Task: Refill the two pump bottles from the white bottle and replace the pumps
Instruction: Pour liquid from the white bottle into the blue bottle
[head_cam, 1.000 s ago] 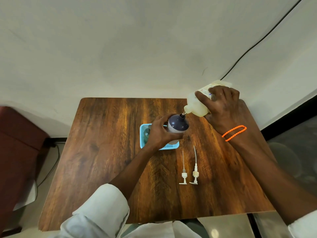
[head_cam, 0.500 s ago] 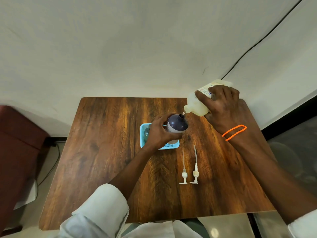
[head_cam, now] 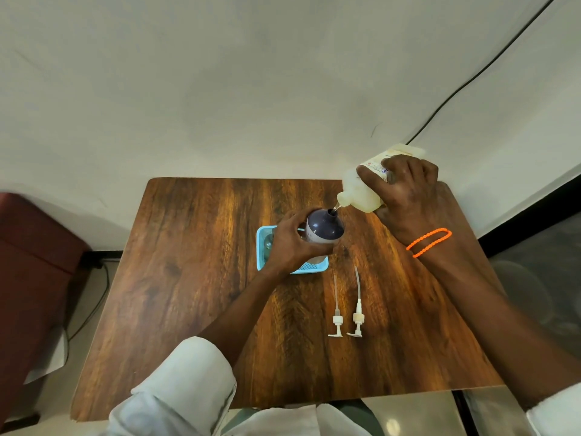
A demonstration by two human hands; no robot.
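Note:
My left hand [head_cam: 290,243] grips a dark-topped pump bottle [head_cam: 323,229] with its pump off, held upright over the blue tray [head_cam: 262,243]. My right hand [head_cam: 405,196] grips the white bottle [head_cam: 361,191], tilted down to the left, its nozzle at the dark bottle's open neck. Two white pumps [head_cam: 337,322] [head_cam: 357,319] with long tubes lie side by side on the wooden table [head_cam: 188,278], in front of the tray. A second bottle [head_cam: 268,243] shows in the tray's left part, mostly hidden by my left hand.
The table stands against a white wall. A black cable [head_cam: 471,80] runs along the wall at the upper right. A dark red seat [head_cam: 34,262] is at the left, with a cable [head_cam: 91,309] on the floor beside it.
Both hands and both bottles hold nearly the same pose; the white bottle's nozzle stays at the dark bottle's neck. The pumps have not moved.

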